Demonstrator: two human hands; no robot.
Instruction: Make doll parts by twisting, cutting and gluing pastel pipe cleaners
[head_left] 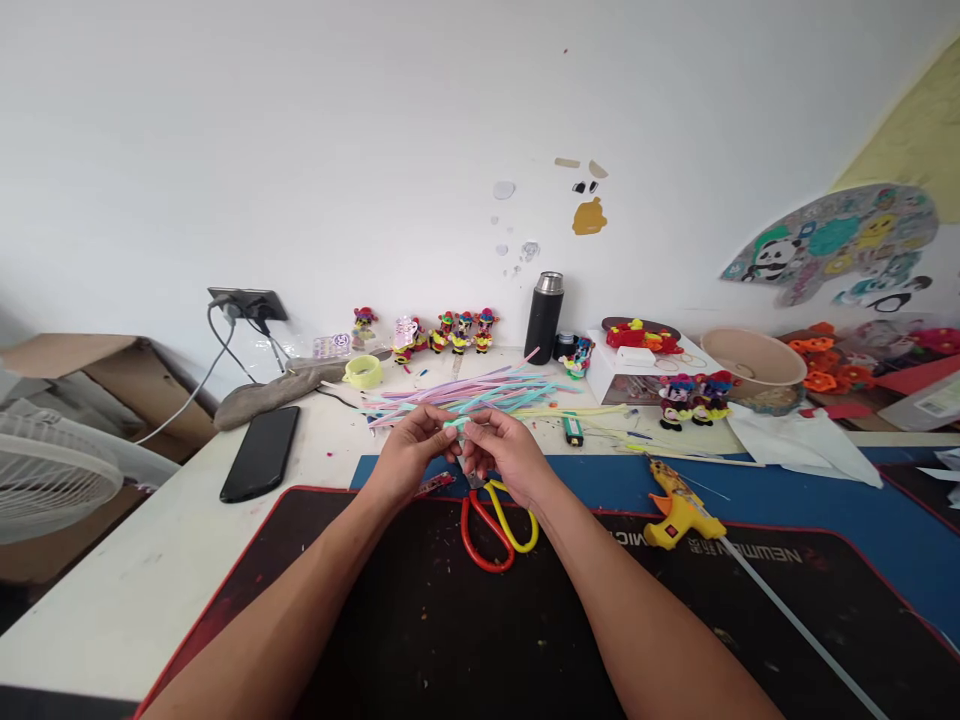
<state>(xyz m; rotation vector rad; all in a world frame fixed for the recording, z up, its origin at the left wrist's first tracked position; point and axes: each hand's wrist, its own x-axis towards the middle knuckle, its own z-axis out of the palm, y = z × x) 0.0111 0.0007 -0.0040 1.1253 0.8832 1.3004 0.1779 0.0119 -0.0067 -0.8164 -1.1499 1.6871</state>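
Both hands meet above the back edge of the black mat (442,620). My left hand (414,445) and my right hand (504,447) are closed, pinching a small mint-green piece (457,427) between thumbs and fingertips. Its exact shape is too small to tell. Just below the hands lie scissors with one red handle (487,545) and one yellow handle; the fingers partly hide their blades. Behind the hands a pile of pastel pipe cleaners (480,390) spreads over the white table.
A yellow glue gun (682,510) with a long glue stick lies right on the mat. A phone (262,455), green tape roll (364,372), black bottle (544,318), small figures (465,332), white box (637,375) and pink bowl (752,358) stand around. A fan (52,475) is at left.
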